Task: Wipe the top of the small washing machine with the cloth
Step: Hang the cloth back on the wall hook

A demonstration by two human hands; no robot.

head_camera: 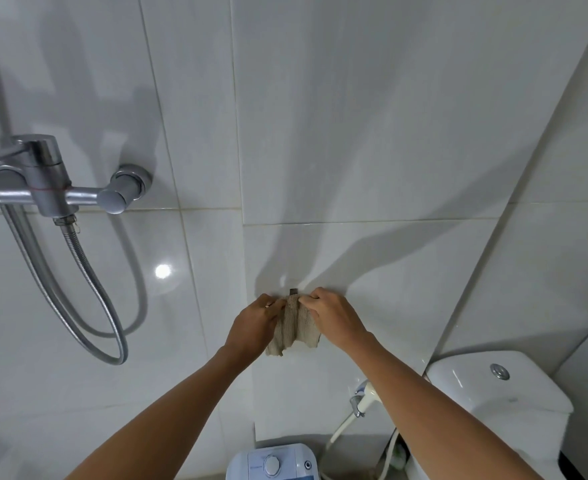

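Both arms are stretched up to the white tiled wall (pixel 354 133), where a beige ribbed cloth (pixel 294 325) hangs from a small dark hook (pixel 293 291). The left hand (pixel 256 323) has its fingers curled closed on the cloth's left upper edge, and the right hand (pixel 334 315) pinches the right upper edge just beside the hook. The small washing machine (pixel 275 462) sits low and near, at the bottom of view, only its control panel and dial showing, well apart from the cloth. To my eye the step is taking the cloth off its hook: better to lift the loop up and clear than to tug downward, which might tear it or pull the hook. The shower mixer (pixel 43 188) at left stays out of the way
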